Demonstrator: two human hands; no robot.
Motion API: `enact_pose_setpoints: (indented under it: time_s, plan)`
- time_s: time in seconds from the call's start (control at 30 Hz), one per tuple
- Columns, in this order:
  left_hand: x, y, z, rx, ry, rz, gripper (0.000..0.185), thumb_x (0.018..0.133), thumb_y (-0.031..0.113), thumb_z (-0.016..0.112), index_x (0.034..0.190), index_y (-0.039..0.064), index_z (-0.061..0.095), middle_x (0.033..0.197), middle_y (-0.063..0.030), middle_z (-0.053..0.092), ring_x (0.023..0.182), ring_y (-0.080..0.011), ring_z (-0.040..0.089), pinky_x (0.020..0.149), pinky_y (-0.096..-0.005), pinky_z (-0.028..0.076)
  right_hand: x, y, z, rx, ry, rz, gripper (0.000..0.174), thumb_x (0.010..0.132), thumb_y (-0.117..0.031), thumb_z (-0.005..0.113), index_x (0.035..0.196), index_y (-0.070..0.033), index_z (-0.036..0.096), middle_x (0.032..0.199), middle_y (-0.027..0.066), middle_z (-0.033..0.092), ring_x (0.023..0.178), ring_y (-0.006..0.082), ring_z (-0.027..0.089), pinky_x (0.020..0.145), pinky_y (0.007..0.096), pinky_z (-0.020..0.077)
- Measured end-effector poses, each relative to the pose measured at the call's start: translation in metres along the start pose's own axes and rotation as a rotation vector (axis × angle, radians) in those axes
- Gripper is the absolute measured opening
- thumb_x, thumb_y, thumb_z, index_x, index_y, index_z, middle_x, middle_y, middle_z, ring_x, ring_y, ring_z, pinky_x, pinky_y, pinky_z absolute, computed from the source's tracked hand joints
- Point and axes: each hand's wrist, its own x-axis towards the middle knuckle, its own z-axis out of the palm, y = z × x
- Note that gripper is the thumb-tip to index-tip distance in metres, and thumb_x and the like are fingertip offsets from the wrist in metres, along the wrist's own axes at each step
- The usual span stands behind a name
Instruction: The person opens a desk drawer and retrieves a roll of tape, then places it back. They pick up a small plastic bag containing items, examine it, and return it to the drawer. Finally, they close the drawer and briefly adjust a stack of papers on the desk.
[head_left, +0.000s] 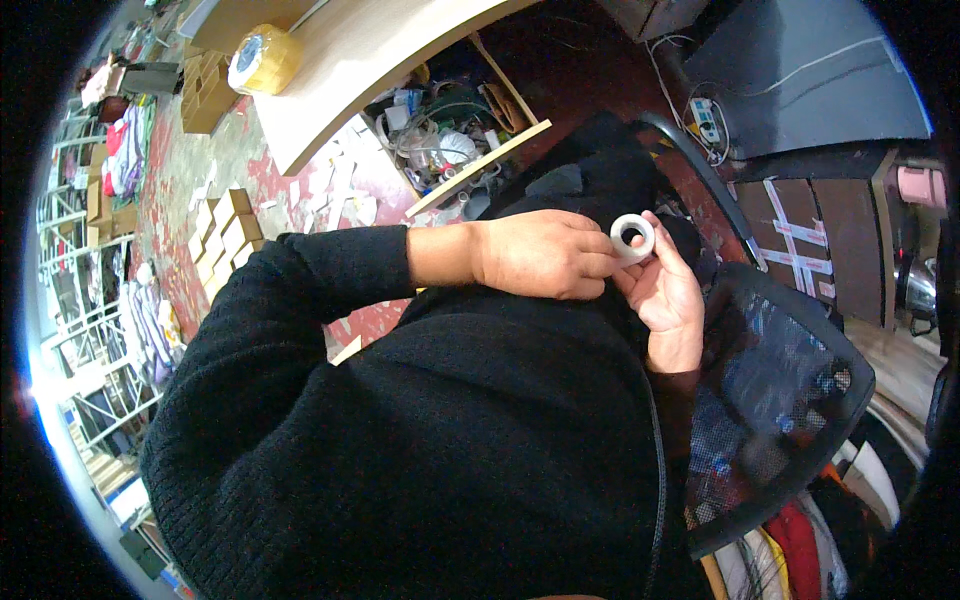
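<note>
A small roll of whitish tape (634, 234) is upright in front of my body, its round core facing me. My right hand (669, 289) holds it from the right, palm partly turned up, and a fingertip shows through the core. From the left, my left hand (546, 253) reaches across with its back towards me. Its curled fingers close at the roll's lower left edge, where their tips are hidden. Below both hands lies the dark clothing of my lap.
An open drawer (480, 169) of jumbled small items stands beyond my hands, under a pale wooden table (360, 52). A large yellowish tape roll (264, 60) sits on the table. Cardboard boxes (226, 234) stand on the floor at left. A mesh chair (780, 390) is at right.
</note>
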Motion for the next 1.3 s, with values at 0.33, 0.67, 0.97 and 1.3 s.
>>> enact_pose_setpoints:
  time_s: [0.33, 0.67, 0.97, 1.3]
  plan:
    - [-0.021, -0.001, 0.006, 0.063, 0.042, -0.176, 0.014, 0.074, 0.02, 0.062, 0.081, 0.009, 0.058, 0.088, -0.0076, 0.058, 0.083, -0.0255, 0.062, 0.073, -0.0361, 0.053, 0.003, 0.006, 0.005, 0.131, -0.071, 0.131, 0.026, 0.101, -0.028, 0.049, 0.122, -0.016, 0.06, 0.121, 0.0117, 0.064, 0.111, 0.0324, 0.062, 0.097, 0.0587, 0.0467]
    - [-0.033, 0.002, 0.017, 0.126, 0.096, -0.341, 0.022, 0.079, 0.02, 0.06, 0.097, 0.007, 0.062, 0.103, -0.0076, 0.064, 0.1, -0.0233, 0.064, 0.083, -0.0332, 0.054, -0.005, 0.01, 0.023, -0.045, 0.009, 0.072, 0.028, 0.102, -0.025, 0.048, 0.122, -0.008, 0.059, 0.118, 0.0105, 0.063, 0.114, 0.0262, 0.059, 0.102, 0.0561, 0.044]
    - [-0.033, 0.005, 0.02, 0.112, 0.242, -0.393, 0.038, 0.079, 0.015, 0.064, 0.115, 0.004, 0.062, 0.108, -0.0102, 0.061, 0.1, -0.0266, 0.061, 0.087, -0.0375, 0.051, -0.01, 0.008, 0.034, -0.252, 0.024, -0.141, 0.03, 0.1, -0.022, 0.053, 0.121, -0.001, 0.059, 0.105, 0.0089, 0.065, 0.102, 0.0204, 0.062, 0.093, 0.043, 0.0514]
    - [-0.028, 0.016, 0.025, -0.571, 0.328, -0.833, 0.048, 0.079, -0.002, 0.062, 0.127, 0.003, 0.057, 0.101, -0.0135, 0.064, 0.094, -0.0284, 0.065, 0.084, -0.0377, 0.053, -0.014, 0.041, 0.046, -0.465, 0.063, -0.202, 0.027, 0.1, -0.016, 0.055, 0.119, 0.003, 0.057, 0.103, 0.0073, 0.063, 0.087, 0.0129, 0.061, 0.078, 0.0302, 0.0545]
